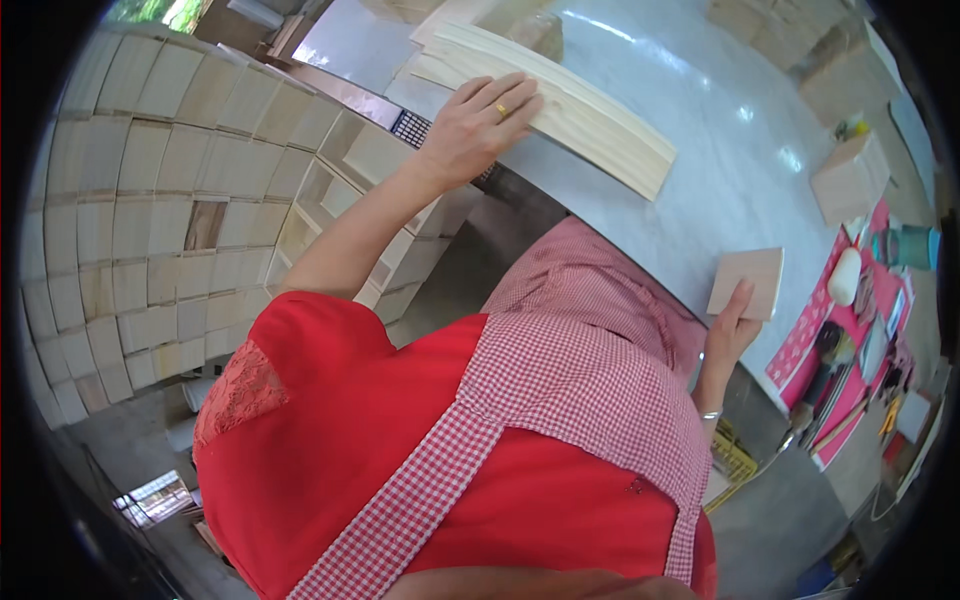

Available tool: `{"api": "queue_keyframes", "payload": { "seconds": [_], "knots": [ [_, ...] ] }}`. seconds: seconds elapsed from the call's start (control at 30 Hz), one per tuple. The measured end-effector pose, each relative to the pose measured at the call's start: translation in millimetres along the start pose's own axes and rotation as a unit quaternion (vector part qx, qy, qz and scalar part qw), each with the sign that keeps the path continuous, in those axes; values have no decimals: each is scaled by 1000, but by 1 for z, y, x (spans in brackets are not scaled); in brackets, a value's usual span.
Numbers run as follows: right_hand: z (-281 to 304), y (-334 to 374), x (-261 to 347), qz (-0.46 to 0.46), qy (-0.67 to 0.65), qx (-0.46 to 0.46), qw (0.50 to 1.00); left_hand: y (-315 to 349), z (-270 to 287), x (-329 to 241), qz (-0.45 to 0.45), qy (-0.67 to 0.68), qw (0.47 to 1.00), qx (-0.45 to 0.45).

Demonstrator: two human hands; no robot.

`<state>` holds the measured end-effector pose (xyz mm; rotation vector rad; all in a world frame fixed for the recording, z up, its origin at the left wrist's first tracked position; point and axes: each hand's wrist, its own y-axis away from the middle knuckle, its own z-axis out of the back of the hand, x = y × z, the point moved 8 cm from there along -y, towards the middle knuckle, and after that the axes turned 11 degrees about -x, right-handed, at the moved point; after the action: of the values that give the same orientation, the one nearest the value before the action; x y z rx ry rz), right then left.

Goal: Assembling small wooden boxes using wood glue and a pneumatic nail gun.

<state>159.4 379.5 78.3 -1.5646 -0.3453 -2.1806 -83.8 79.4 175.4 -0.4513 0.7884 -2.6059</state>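
Over the near edge of a stack of long, thin pale wooden boards (600,135) my left hand (480,125) is closed. Its fingers bend across the top, and the thumb is hidden. A yellow ring is on one finger. My right hand (732,335) pinches a small square wooden panel (750,280) at the table's near right edge. The thumb lies on the panel's face; the other fingers are mostly behind it.
The pale, glossy table (740,190) carries a wooden block (850,178) at right. Beside it, a pink cloth (805,345) holds brushes and tools. Stacked wooden boxes (160,200) form a wall on my left. A yellow crate (732,458) sits below the table.
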Motion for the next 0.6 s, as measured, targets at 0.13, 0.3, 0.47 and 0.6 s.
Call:
{"api": "queue_keyframes", "payload": {
  "seconds": [0.13, 0.3, 0.47, 0.6],
  "knots": [
    [8, 4, -12, -38, 3, -28, 999, 6, -15, -7, 23, 23, 999, 42],
    [-2, 8, 1, 30, -22, -45, 998, -13, -28, -37, 1, 80, 994, 69],
    [0, 11, -1, 20, -71, -28, 997, -41, -60, -71, -28, 105, 990, 94],
    [-12, 21, 8, 82, 58, 0, 995, -62, -94, -83, -35, 77, 986, 143]
  ]
}}
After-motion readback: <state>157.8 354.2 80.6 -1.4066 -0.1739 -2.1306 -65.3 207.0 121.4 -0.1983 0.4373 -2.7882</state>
